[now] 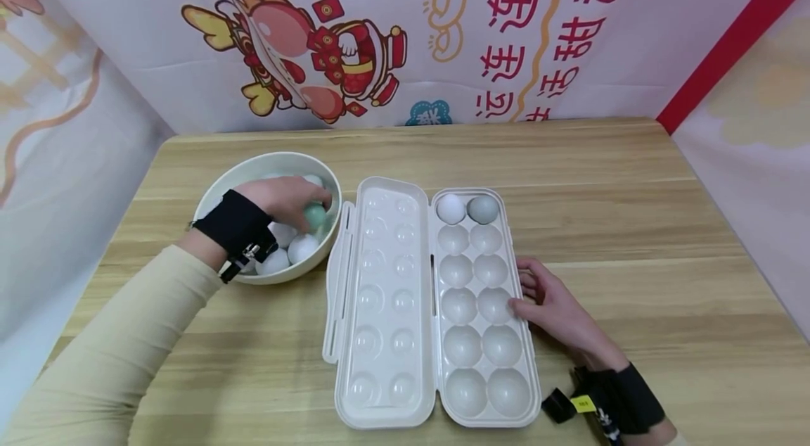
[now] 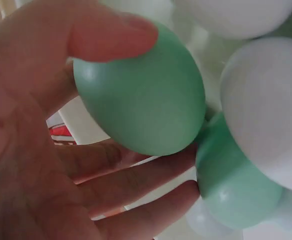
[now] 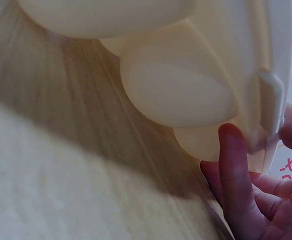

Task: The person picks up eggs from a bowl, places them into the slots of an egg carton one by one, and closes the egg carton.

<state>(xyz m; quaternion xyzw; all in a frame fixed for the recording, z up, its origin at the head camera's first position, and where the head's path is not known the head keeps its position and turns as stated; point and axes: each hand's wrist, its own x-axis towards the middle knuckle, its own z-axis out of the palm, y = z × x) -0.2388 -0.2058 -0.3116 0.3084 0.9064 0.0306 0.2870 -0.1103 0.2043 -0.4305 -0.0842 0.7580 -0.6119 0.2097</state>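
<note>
Green egg (image 2: 141,100) is clamped between thumb and fingers of the left hand (image 1: 283,198), inside the bowl (image 1: 302,272) left of the egg box (image 1: 384,323). The right hand (image 1: 553,302) grips the box's right edge. One white egg (image 1: 451,209) and one grey egg (image 1: 483,209) fill its farthest cups; ten remain unfilled, so I judge the work is near its beginning. Left wrist view reveals a second green egg (image 2: 236,175); head view shows only one. Right wrist view shows the cups' rounded undersides (image 3: 178,80), hidden from above.
</note>
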